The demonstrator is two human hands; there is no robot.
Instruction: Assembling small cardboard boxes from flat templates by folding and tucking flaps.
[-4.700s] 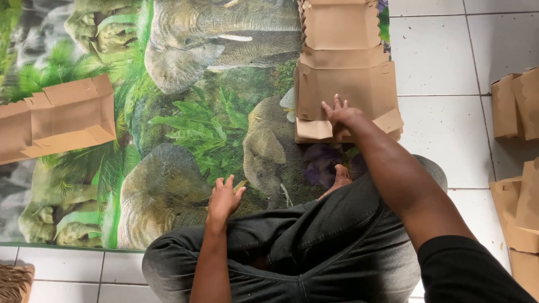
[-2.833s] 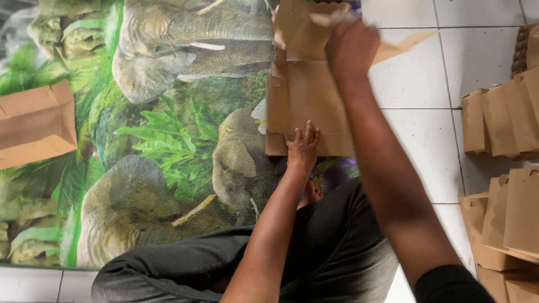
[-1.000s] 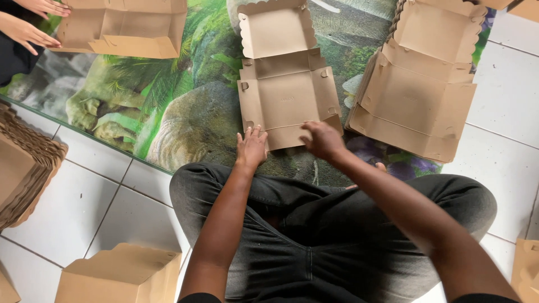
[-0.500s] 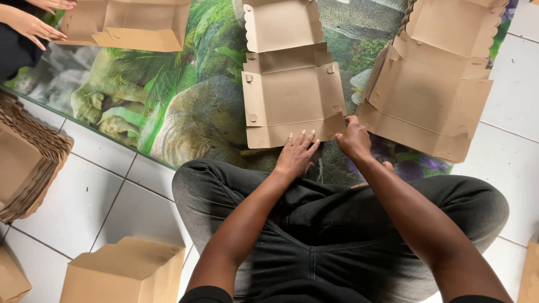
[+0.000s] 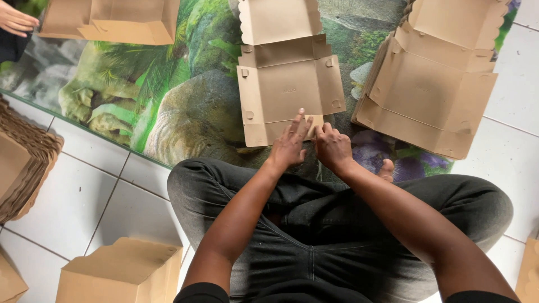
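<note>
Cardboard stacks (image 5: pixel 22 163) edge the floor at far left, then the left hand (image 5: pixel 289 145) lies open-fingered on the near flap of the flat brown box (image 5: pixel 286 84) on the printed mat (image 5: pixel 168 101), the right hand (image 5: pixel 332 147) pinches that flap, and unfolded boxes (image 5: pixel 432 84) lie right.

Dark grey jeans (image 5: pixel 348 235), black short sleeves, bare forearms, bare foot (image 5: pixel 386 168).

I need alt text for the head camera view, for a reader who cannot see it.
A seated person's left hand and right hand press the near flap of a flat brown cardboard box on a printed mat, beside a stack of flat boxes.
</note>
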